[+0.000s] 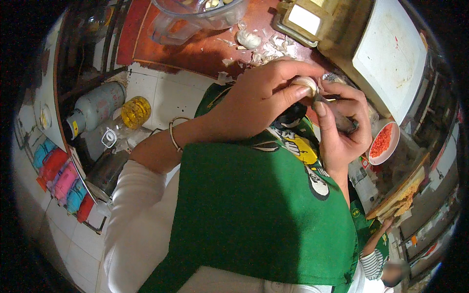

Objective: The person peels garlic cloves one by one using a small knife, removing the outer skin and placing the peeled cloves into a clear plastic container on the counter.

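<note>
Above the red tabletop's near edge (pixel 176 58), my left hand (pixel 267 91) grips a garlic bulb (pixel 307 84) between thumb and fingers. Close against its right side, my right hand (pixel 344 124) is closed on what looks like a small knife (pixel 323 99), mostly hidden by the fingers; thumb and fingertips meet the garlic. Another whitish piece of garlic (pixel 249 39) lies on the table beside scattered papery skins (pixel 274 49). A clear plastic container with a handle (pixel 179 27) stands at the top, with pale cloves (pixel 213 4) inside.
At right are a stained box with a white lid (pixel 392 55) and a bowl of chopped red food (pixel 383 143). A co-worker's hand (pixel 386 224) is by a tilted board (pixel 399 190). A gas cylinder (pixel 99 104) and a jug of yellow oil (pixel 135 111) are on the floor left.
</note>
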Motion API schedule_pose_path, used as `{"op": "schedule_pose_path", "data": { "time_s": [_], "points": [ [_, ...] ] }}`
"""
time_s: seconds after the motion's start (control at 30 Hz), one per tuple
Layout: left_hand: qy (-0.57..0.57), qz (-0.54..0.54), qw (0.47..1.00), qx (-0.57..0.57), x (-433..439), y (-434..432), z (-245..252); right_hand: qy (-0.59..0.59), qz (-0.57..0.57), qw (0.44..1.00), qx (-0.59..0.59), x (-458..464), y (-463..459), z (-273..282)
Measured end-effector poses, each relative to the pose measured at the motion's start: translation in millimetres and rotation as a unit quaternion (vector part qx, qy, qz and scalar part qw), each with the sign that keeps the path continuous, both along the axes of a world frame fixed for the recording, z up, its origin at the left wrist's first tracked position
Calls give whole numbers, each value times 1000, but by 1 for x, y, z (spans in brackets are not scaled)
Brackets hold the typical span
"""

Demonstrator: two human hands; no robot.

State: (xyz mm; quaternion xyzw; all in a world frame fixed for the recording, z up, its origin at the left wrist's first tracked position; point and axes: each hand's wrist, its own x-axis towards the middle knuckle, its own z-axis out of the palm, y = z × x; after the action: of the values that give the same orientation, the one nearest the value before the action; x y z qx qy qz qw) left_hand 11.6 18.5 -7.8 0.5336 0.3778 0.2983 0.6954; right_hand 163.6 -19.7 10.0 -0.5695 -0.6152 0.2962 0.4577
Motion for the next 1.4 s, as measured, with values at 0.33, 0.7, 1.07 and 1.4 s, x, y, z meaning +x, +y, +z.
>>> {"op": "schedule_pose_path", "data": {
  "time_s": [0.33,0.7,1.07,1.4],
  "points": [
    [-43,20,999,-5,0,-10,-5,-30,79,996,44,2,-1,6],
    [-25,34,998,43,5,-19,0,-63,-19,996,57,-9,-3,-3],
    [-213,51,969,-112,9,-15,4,170,-141,971,-92,3,3,-13],
    [-136,50,987,-62,7,-16,-2,294,-52,950,-88,-7,-2,7]
  ]
}}
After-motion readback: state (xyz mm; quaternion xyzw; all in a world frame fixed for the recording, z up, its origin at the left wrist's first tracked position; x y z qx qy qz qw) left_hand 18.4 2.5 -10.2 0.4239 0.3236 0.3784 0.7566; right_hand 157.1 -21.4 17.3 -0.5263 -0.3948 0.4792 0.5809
